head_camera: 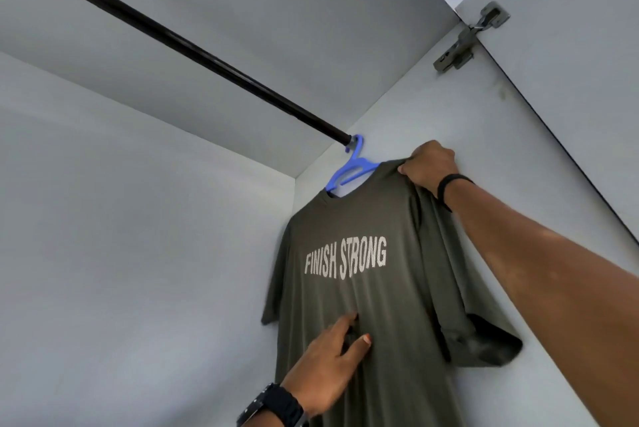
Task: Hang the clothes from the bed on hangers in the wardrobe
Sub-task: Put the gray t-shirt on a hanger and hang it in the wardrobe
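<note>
The olive T-shirt [363, 288] reading FINISH STRONG is hanging on a blue hanger [349, 172], and that hanger's hook is sitting over the dark rail [166, 36] right at its far end, tight in the wardrobe's corner. The shirt is draping flat against the side panel [449, 108], one sleeve bunching out toward the door side.

The right hand [428, 167] is reaching up and pinching the shirt's shoulder, fingers curled into the fabric just where it is riding over the hanger's arm. The left hand [332, 364] is lying against the front of the shirt below the lettering; thumb and forefinger are looking as though they are nipping a small fold, though with the blur I cannot tell for sure.

This is looking like thin, soft jersey: light, floppy, no stiffness of its own, so it is going to follow whatever tugs it. The shoulder seam is the sensible place to hold, since that is where it settles onto the hanger; pulling lower down risks dragging the neckline off the smooth plastic.

Outward from there: the grey wardrobe ceiling, the open door with its metal hinge [466, 36], a dark band on the right wrist, a black watch [273, 406] on the left.
</note>
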Demonstrator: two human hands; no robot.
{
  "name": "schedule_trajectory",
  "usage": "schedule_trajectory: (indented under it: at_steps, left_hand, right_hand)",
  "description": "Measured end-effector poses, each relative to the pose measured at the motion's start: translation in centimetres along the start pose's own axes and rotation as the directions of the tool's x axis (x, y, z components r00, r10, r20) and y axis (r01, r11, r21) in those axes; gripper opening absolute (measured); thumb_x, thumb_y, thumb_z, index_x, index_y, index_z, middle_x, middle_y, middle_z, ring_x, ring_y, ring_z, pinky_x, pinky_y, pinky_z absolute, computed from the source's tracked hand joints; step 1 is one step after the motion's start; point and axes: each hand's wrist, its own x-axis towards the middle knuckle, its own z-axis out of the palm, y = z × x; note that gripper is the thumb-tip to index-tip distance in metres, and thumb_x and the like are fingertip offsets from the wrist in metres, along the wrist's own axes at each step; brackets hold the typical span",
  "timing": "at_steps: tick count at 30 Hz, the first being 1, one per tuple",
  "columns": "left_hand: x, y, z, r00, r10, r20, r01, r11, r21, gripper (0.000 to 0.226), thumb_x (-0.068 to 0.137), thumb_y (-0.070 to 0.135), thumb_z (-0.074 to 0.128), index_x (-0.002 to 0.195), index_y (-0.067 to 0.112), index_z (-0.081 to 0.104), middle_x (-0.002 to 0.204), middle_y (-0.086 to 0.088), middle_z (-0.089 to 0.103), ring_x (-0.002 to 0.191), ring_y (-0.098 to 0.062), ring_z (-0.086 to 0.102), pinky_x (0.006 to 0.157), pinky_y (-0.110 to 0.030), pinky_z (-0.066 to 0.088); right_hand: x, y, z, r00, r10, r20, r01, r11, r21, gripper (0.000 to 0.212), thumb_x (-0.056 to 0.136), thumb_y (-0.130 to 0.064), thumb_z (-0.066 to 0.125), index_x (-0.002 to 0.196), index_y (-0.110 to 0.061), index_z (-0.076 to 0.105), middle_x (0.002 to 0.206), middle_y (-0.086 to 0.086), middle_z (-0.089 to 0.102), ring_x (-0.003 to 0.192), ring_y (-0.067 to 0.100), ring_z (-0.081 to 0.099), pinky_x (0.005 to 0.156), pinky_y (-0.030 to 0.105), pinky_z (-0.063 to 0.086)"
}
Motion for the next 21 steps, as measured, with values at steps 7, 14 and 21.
schedule_trajectory:
  at_steps: [7, 14, 21]
  left_hand:
    - [-2.0, 1.5, 3.8, 0.996, -0.008, 0.086, 0.005, 1.000, 0.026, 0.048, 0.100, 0.038, 0.036, 0.146, 0.027, 0.027, 0.141, 0.007, 0.041, 0.130, -0.008, 0.039, 0.112, -0.026, 0.028]
    - [-6.6, 4.0, 5.6, 0.978, -0.049, 0.202, 0.025, 0.993, 0.120, 0.042, 0.101, 0.028, 0.035, 0.141, 0.016, 0.037, 0.139, -0.005, 0.045, 0.129, -0.021, 0.042, 0.108, -0.031, 0.032]
    - [-13.4, 7.5, 4.7, 0.971, -0.063, 0.229, 0.068, 0.998, -0.018, 0.046, 0.100, 0.018, 0.040, 0.145, 0.021, 0.033, 0.137, -0.010, 0.052, 0.118, -0.025, 0.055, 0.098, -0.032, 0.045]
  right_hand:
    - [-5.7, 1.1, -1.6, 0.994, 0.057, -0.092, -0.034, 0.971, 0.236, 0.040, 0.083, -0.016, 0.069, 0.118, -0.005, 0.057, 0.120, 0.012, 0.061, 0.113, 0.029, 0.055, 0.087, 0.024, 0.040]
    - [-16.5, 4.3, -3.9, 0.984, 0.131, -0.124, -0.086, 0.944, 0.320, 0.049, 0.081, -0.004, 0.063, 0.128, -0.013, 0.054, 0.117, 0.004, 0.063, 0.106, 0.020, 0.058, 0.093, 0.020, 0.044]
    - [-31.3, 6.0, -6.1, 0.928, 0.054, -0.369, 0.021, 0.980, 0.197, 0.049, 0.078, 0.005, 0.062, 0.124, -0.011, 0.058, 0.120, 0.004, 0.054, 0.114, 0.017, 0.050, 0.102, 0.009, 0.030]
